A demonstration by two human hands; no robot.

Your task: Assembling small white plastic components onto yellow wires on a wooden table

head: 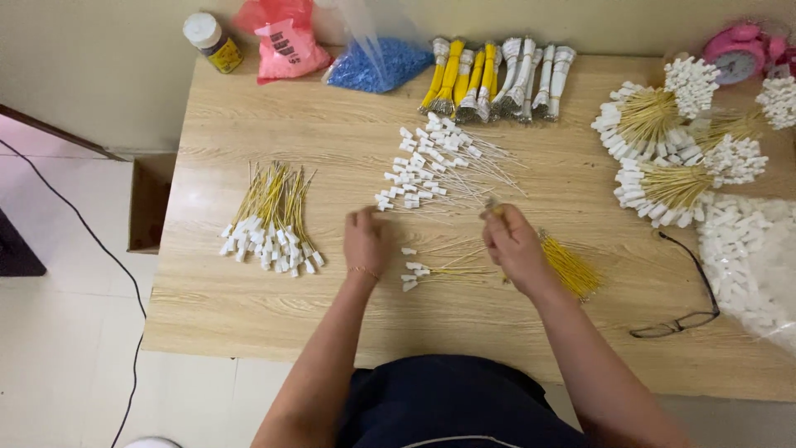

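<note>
My left hand (366,238) rests with curled fingers on the wooden table (249,307), touching the near end of a loose pile of white wires with white plug ends (431,162). My right hand (512,241) pinches a thin yellow wire near its tip, beside a small bundle of yellow wires (570,269). Between my hands lie a few yellow wires with white connectors (431,267). Whether the left hand grips anything is hidden.
A heap of finished yellow wires with white ends (270,220) lies at left. Bundled wire packs (496,79), a blue bead bag (377,64), a red bag (284,41) and a bottle (212,41) line the back. Fanned bundles (663,141), a bag of connectors (750,257), glasses (684,319) sit right.
</note>
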